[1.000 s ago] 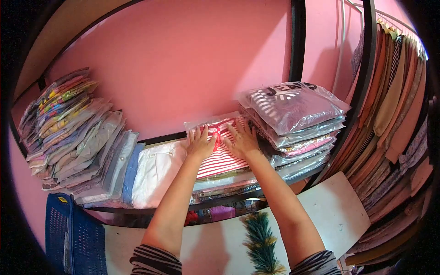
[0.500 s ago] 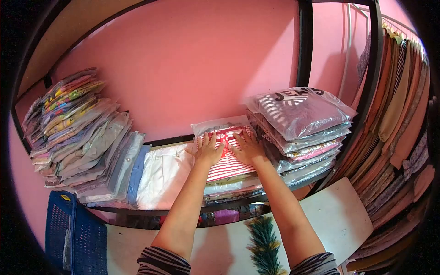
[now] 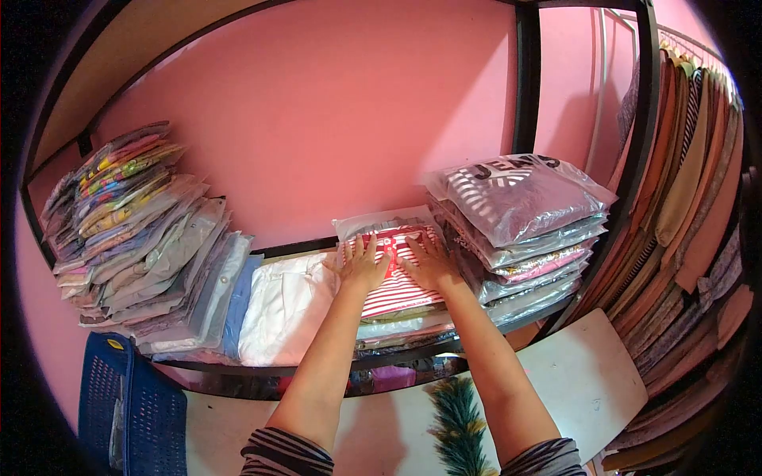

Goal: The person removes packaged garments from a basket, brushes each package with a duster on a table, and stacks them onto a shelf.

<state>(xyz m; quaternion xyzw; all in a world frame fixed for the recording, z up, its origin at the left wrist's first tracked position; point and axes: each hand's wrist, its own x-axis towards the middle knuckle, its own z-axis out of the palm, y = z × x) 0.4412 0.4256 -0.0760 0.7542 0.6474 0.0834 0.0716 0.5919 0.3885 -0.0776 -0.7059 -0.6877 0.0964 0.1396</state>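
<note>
A folded red-and-white striped shirt (image 3: 397, 295) lies on top of a low stack of bagged clothes (image 3: 405, 327) on the shelf. My left hand (image 3: 363, 268) rests flat on the shirt's left part, fingers spread. On its right part lies my right hand (image 3: 429, 266), also flat with the fingers apart. Between the hands the shirt's red button placket (image 3: 390, 255) shows. Left of my left hand is a folded white garment (image 3: 286, 305). A taller stack of plastic-bagged clothes stands just right of my right hand, topped by a bag printed "JEANS" (image 3: 524, 194).
A tall leaning pile of bagged clothes (image 3: 147, 254) fills the shelf's left end. Below stand a blue perforated basket (image 3: 159, 420) and a white table (image 3: 571, 373) with a green tinsel-like strand (image 3: 459, 424). Clothes on hangers (image 3: 683, 198) line the right side, beyond a black shelf post (image 3: 528, 79).
Both hands stay flat on the striped shirt, with only slight shifts of the fingers. The whole view has moved a little; the stacks look the same.
</note>
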